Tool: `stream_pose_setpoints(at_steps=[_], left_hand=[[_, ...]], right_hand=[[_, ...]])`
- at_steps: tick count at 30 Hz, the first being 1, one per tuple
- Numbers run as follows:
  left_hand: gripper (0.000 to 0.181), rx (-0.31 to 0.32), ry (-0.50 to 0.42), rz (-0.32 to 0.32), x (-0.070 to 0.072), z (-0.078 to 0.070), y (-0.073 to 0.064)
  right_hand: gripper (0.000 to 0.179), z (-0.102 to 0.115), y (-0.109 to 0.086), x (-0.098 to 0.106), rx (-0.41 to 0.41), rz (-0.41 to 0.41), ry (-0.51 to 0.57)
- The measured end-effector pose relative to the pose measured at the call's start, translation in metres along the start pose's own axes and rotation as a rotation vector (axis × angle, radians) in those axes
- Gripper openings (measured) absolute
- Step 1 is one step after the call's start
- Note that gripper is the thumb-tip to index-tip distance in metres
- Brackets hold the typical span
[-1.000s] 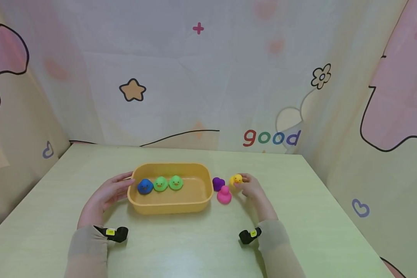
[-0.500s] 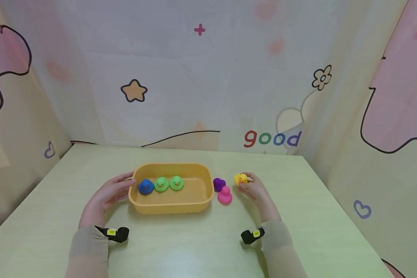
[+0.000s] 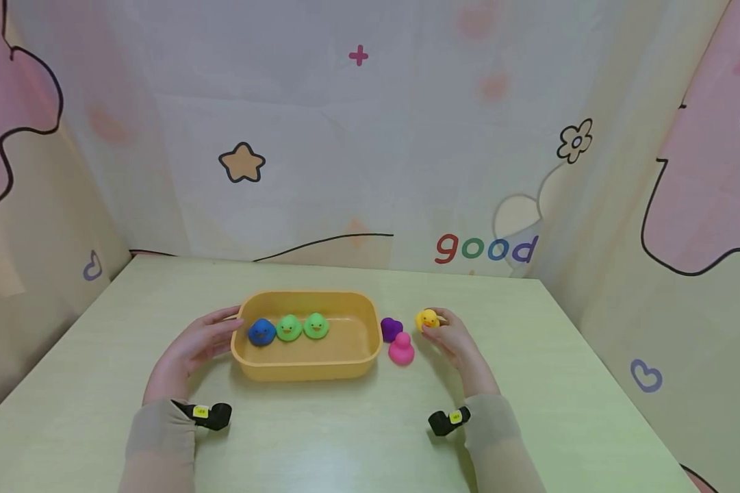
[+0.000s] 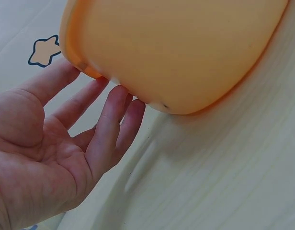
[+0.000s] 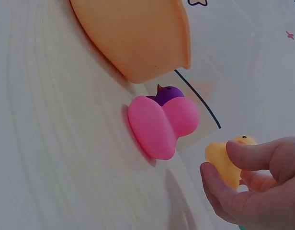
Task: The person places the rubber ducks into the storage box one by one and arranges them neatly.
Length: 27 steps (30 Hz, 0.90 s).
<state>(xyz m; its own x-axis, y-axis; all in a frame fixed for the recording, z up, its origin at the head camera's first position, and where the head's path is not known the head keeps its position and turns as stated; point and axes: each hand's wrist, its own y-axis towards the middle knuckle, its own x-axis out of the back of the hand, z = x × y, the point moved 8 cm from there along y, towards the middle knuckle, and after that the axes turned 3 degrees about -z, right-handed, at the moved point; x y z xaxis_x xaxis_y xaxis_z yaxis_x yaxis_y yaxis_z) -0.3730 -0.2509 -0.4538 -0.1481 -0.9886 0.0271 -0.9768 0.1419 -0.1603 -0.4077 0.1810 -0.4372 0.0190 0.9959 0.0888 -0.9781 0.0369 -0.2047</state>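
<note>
Your right hand (image 3: 454, 338) pinches the yellow duck (image 3: 427, 320), 3 o'clock of the tub (image 3: 308, 372). Likely light, squishy; hold its body. Left hand (image 3: 198, 341), loose, touches tub's 9 o'clock.

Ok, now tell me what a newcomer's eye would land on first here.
Probably the orange-yellow tray on the table, where a blue duck and two green ducks sit in a row toward its left end, which the left hand touches. Next, the bright yellow duck in the right hand, past the pink duck and purple duck. Behind, the colorful word "good" stands out low on the backdrop.
</note>
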Motion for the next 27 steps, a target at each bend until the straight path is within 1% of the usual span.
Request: stream_pose_setpoints(at_steps=[6,10,15,21,27], left_hand=[[0.073,0.000,-0.007,0.008,-0.001,0.000,0.000],[0.072,0.001,-0.011,0.005,-0.001,0.000,0.001],[0.072,0.004,-0.009,0.000,0.000,0.001,0.001],[0.070,-0.007,-0.009,0.002,-0.001,0.000,0.002],[0.070,-0.011,-0.011,-0.005,0.000,-0.001,0.001]], right_hand=[[0.054,0.002,0.001,-0.003,-0.016,-0.008,-0.012],[0.052,0.009,0.002,-0.008,-0.002,0.002,-0.025],[0.051,0.023,0.003,-0.017,0.040,0.030,-0.063],[0.051,0.041,0.001,-0.035,0.078,0.061,-0.076],[0.051,0.061,-0.002,-0.061,0.110,0.096,-0.107]])
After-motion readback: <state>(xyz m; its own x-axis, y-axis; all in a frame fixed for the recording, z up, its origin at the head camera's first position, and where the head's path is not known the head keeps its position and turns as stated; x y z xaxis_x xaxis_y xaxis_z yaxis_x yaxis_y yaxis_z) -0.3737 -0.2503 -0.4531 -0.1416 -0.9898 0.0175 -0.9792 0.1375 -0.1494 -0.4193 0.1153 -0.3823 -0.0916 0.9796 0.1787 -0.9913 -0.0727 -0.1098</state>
